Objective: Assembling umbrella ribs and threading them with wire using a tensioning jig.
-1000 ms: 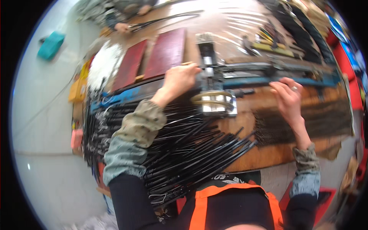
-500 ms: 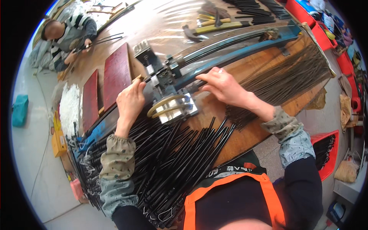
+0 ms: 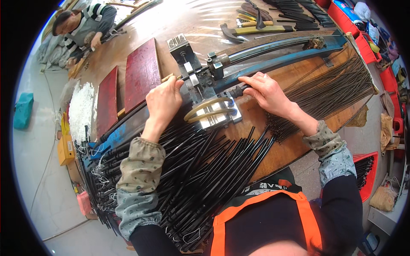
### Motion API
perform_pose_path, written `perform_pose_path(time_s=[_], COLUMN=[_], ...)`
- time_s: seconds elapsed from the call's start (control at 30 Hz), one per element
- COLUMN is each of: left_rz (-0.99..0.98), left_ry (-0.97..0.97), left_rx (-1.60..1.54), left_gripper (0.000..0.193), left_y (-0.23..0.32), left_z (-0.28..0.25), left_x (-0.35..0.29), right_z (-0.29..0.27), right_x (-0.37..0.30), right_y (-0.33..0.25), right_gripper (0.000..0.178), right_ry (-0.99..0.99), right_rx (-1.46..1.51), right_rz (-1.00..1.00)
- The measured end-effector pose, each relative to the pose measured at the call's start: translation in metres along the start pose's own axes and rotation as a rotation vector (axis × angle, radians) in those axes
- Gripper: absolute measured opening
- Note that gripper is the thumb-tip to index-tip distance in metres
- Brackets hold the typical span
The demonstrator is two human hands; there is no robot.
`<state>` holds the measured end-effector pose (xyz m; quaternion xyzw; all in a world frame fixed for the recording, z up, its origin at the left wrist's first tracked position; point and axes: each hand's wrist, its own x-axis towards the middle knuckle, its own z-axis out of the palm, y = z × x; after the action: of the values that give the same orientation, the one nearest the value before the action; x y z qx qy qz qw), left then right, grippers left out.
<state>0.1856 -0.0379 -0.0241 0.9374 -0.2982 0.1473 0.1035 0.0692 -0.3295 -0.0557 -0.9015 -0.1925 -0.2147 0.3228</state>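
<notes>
A metal clamping fixture (image 3: 198, 83) with a silver block and two yellowish hoses (image 3: 207, 109) sits on a blue rail machine (image 3: 273, 66) before me. At its left side my left hand (image 3: 164, 100) is closed, fingertips pinching what looks like a thin dark rod that runs into the clamp; most of it is hidden by the fingers. On the other side, my right hand (image 3: 265, 91) has its fingers curled on a black handle (image 3: 239, 90) beside the silver block. Many black rods (image 3: 200, 170), some with white strings, lie piled below my hands.
Thin brown rods (image 3: 324, 89) lie at the right. Two dark red boards (image 3: 142, 70) rest at the left near white scraps (image 3: 81, 111). A hammer (image 3: 260, 30) lies at the back. Another person (image 3: 87, 30) works at far left. Red bins (image 3: 367, 45) stand along the right.
The whole scene has shifted right in the picture as my head moved. Both hands keep their places at the fixture. The other person's dark rods no longer stick out over the table.
</notes>
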Motion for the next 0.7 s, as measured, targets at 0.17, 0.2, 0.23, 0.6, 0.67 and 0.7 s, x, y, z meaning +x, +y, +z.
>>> perform_pose_path(time_s=[0.17,0.2,0.23,0.6,0.67,0.7], left_rz=[-0.004,-0.003,0.003,0.431,0.33,0.307], left_ry=[-0.027,-0.019,-0.013,0.363,0.349,0.422], left_rx=[-0.027,-0.008,0.002,0.191,0.271,0.325], left_gripper=[0.03,0.03,0.031,0.009,0.015,0.019], left_y=[-0.006,-0.008,-0.005,-0.068,-0.083,-0.085], left_z=[-0.004,-0.003,-0.003,-0.01,-0.016,-0.018], left_x=[-0.001,-0.001,0.0,0.004,-0.018,-0.029], right_z=[-0.004,-0.005,-0.008,0.019,0.008,0.005], right_x=[-0.004,-0.001,-0.002,-0.043,-0.033,-0.028], right_y=[-0.005,-0.005,-0.004,0.015,0.009,0.003], right_gripper=[0.022,0.02,0.018,0.019,0.015,0.014], right_ry=[-0.033,-0.044,-0.057,-0.282,-0.174,-0.125], right_rx=[0.08,0.103,0.121,-0.264,-0.168,-0.043], right_rz=[0.038,0.028,0.025,-0.143,-0.128,-0.121])
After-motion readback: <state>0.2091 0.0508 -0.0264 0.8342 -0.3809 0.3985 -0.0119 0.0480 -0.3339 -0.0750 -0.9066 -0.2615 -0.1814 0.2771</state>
